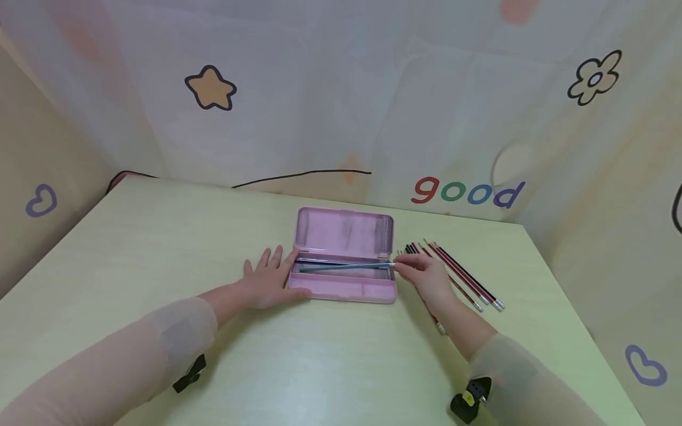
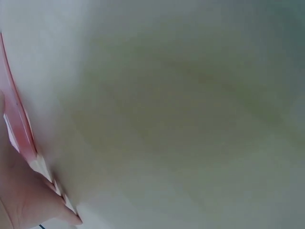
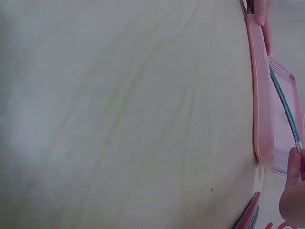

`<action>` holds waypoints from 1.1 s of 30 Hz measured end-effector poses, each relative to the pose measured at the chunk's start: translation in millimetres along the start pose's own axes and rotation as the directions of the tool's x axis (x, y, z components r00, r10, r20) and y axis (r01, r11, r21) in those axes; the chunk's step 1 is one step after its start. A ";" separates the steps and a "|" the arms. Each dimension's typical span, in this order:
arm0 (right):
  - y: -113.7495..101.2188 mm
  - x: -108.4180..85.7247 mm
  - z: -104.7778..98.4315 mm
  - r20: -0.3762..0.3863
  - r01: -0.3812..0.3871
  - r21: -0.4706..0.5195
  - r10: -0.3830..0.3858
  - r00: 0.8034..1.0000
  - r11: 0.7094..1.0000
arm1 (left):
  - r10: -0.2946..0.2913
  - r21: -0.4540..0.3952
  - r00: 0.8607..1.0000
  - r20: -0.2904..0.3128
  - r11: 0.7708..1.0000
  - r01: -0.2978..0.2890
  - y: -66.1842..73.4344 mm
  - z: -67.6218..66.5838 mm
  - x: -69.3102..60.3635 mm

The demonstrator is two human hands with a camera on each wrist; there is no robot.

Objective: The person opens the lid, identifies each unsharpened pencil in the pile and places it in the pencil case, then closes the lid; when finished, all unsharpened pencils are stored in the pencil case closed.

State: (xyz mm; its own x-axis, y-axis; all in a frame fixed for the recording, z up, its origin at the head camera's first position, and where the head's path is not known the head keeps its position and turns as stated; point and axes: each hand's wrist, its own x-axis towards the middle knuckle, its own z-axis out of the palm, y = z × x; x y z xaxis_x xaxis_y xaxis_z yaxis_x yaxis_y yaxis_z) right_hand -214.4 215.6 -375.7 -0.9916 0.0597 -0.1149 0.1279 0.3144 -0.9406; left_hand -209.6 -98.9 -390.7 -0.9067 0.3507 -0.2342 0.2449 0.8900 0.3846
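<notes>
A pink pencil case point(image 1: 341, 293) lies on the table with its lid point(image 1: 343, 232) folded back. With fingers spread, my left hand point(image 1: 272, 283) rests at the case's left side, thumb along the front edge; the left wrist view has that hand point(image 2: 31, 198) beside the pink case point(image 2: 19, 119). The thumb and fingers of my right hand point(image 1: 428, 281) pinch the right end of a teal pencil point(image 1: 341, 267), which stretches across the open case. In the right wrist view the pencil point(image 3: 285, 106) slants over the case. Behind it, another dark pencil point(image 1: 314, 260) appears inside.
Several red and black pencils point(image 1: 463, 271) lie fanned out on the table to the right of the case, some partly covered by my right hand. The table point(image 1: 176, 236) meets a printed cloth backdrop point(image 1: 319, 89) at its far edge.
</notes>
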 end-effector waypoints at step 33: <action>3.5 -1.1 -0.1 0.040 -0.010 -0.165 0.017 0.999 0.986 | 0.003 0.004 0.992 0.123 1.000 -0.004 -3.2 -12.0 4.3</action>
State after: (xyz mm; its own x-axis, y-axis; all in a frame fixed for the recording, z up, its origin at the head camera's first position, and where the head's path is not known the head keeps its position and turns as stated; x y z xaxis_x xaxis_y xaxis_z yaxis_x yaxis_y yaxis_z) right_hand -212.8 216.7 -378.8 -0.9893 0.0268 -0.1434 0.1393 0.4656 -0.8740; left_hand -218.4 -103.7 -382.3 -0.8568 0.3867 -0.3411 0.2496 0.8898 0.3820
